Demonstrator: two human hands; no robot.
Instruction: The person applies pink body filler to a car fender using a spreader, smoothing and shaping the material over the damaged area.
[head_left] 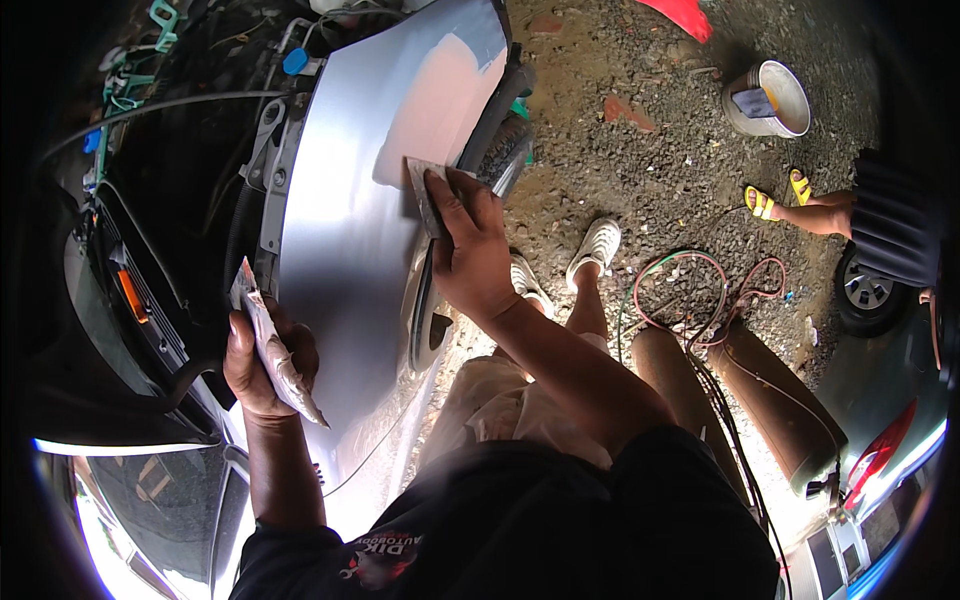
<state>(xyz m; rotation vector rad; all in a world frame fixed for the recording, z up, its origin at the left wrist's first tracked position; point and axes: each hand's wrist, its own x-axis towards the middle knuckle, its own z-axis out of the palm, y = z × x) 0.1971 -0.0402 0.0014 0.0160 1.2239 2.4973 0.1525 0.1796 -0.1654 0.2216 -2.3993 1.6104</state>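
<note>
My left hand (pixel 245 372) grips a thin flat plate with pinkish body filler (pixel 277 350) smeared over it, held above the edge of the open engine bay. In my right hand (pixel 472 255) is a flat filler spreader (pixel 424 190), pinched between thumb and fingers. Its far end meets or hovers just over the lower edge of a smooth pink filler patch (pixel 432 112); actual contact is hard to make out. That patch covers part of a silver car fender (pixel 335 130), which lies between my hands.
The open engine bay (pixel 190 170) is at left. A white bucket (pixel 793 100) with a dark block in it stands on gravel, far right. Another person's feet in yellow sandals (pixel 760 203) are near a second car's wheel (pixel 868 290). Coiled hoses (pixel 725 275) lie beside two brown cylinders (pixel 775 400).
</note>
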